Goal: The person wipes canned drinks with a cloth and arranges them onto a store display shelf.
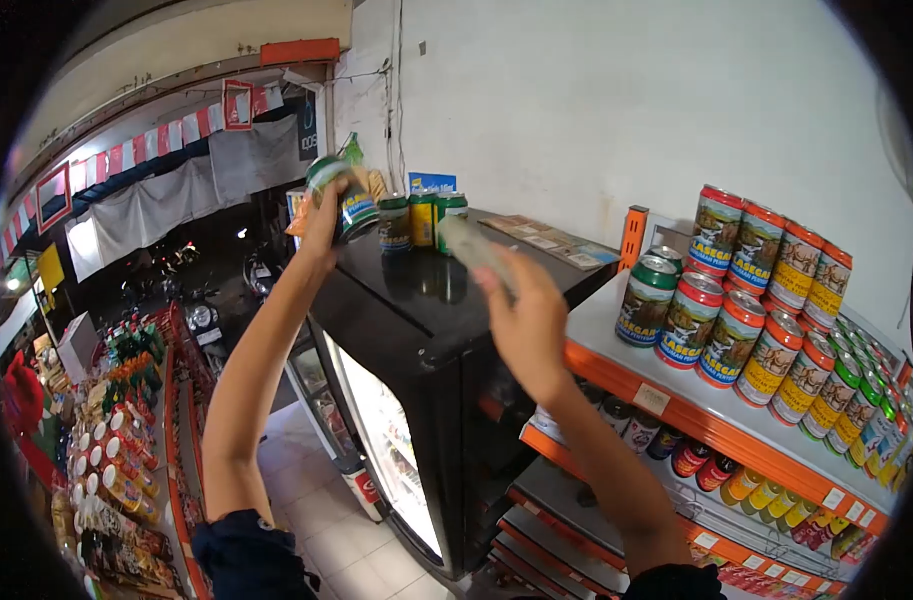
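My left hand (328, 212) is wrapped around a green-rimmed Lasegar drink can (357, 208), tilted and raised over the left part of the black fridge top (401, 295). Beside it, a dark-labelled can (394, 225), a yellow can (423, 218) and a green can (450, 206) stand upright on the fridge. My right hand (528, 310) grips a pale grey, cloth-like item (473, 250), blurred by motion. That item overlaps the edge of the green can in this view, and its exact kind I cannot tell.
Flat printed sheets (546, 240) lie at the back of the fridge top. To the right, an orange-edged shelf (646, 392) carries rows of cans, some stacked two high (714, 230). Lower shelves hold more drinks. Packed goods (126, 470) line a rack on the left, beyond the tiled floor (351, 550).
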The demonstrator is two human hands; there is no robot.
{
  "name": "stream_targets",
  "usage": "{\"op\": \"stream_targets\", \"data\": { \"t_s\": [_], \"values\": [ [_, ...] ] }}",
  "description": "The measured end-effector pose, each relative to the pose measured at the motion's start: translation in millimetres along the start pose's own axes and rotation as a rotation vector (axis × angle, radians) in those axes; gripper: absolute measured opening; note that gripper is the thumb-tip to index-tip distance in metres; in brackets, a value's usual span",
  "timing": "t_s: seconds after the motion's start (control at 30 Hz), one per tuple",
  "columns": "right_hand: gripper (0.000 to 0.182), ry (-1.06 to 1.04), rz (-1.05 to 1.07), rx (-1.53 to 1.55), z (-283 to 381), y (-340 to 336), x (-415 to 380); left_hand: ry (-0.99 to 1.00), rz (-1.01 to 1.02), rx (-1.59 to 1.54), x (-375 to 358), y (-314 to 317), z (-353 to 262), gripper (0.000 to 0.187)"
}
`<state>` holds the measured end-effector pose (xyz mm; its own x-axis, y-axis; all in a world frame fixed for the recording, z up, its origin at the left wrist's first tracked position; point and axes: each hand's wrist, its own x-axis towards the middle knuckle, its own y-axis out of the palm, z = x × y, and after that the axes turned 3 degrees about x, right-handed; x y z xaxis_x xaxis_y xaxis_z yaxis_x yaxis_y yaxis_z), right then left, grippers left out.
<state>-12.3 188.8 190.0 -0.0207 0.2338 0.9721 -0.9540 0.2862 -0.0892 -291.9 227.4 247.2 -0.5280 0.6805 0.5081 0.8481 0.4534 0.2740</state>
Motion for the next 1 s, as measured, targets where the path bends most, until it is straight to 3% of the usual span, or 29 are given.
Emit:
{"op": "stream_targets", "data": {
  "t_s": [0.03, 0.13, 0.2, 0.27, 0.33, 0.4, 0.53, 0.6, 0.73, 0.8, 0.87, 0.93, 1.0],
  "values": [
    [0.024, 0.01, 0.0, 0.042, 1.6, -10.6, -1.8, -0.031, 0.209, -0.114, -9.5, 0.6, -10.7, 0.043],
    [0.029, -0.003, 0.006, 0.072, 7.3, -42.3, -15.6, -0.073, 0.317, -0.095, -95.7, 24.4, -47.4, 0.053],
    [0.029, -0.204, 0.028, -0.078, 16.8, -68.0, -37.8, -0.229, 0.398, -0.316, -146.6, 31.2, -41.9, 0.06],
    [0.03, -0.145, 0.06, -0.134, 25.7, -88.3, -71.3, -0.416, 0.44, -0.424, -208.6, 41.0, -38.8, 0.065],
    [0.03, -0.299, -0.059, -0.088, 22.0, -97.6, -104.9, -0.556, 0.382, -0.506, -266.9, 42.7, -18.6, 0.069],
    [0.03, -0.276, 0.01, -0.149, 21.4, -114.7, -135.2, -0.784, 0.468, -0.569, -318.9, 30.3, 14.5, 0.075],
    [0.028, -0.239, 0.154, -0.215, 18.9, -159.5, -198.1, -0.753, 0.758, -0.524, -380.3, 24.4, 68.9, 0.098],
    [0.029, -0.23, 0.351, -0.161, 21.1, -176.4, -215.0, -0.751, 0.773, -0.544, -386.5, 33.0, 71.9, 0.1],
    [0.03, -0.171, 0.437, -0.253, 32.5, -199.9, -222.8, -0.765, 0.701, -0.6, -409.0, 44.0, 66.3, 0.107],
    [0.025, -0.149, 0.607, -0.235, 35.0, -206.1, -229.7, -0.722, 0.83, -0.611, -412.4, 37.3, 87.3, 0.11],
    [0.027, -0.11, 0.595, -0.185, 39.8, -205.8, -234.3, -0.887, 0.755, -0.519, -418.2, 34.9, 79.5, 0.106],
    [0.03, -0.078, 0.578, -0.133, 44.1, -205.3, -245.2, -0.925, 0.812, -0.517, -418.1, 36.4, 85.8, 0.105],
    [0.053, 0.355, 0.086, 0.258, 46.9, -206.9, -265.4, -0.96, 0.893, -0.519, -415.3, 43.9, 97.9, 0.104]
  ]
}}
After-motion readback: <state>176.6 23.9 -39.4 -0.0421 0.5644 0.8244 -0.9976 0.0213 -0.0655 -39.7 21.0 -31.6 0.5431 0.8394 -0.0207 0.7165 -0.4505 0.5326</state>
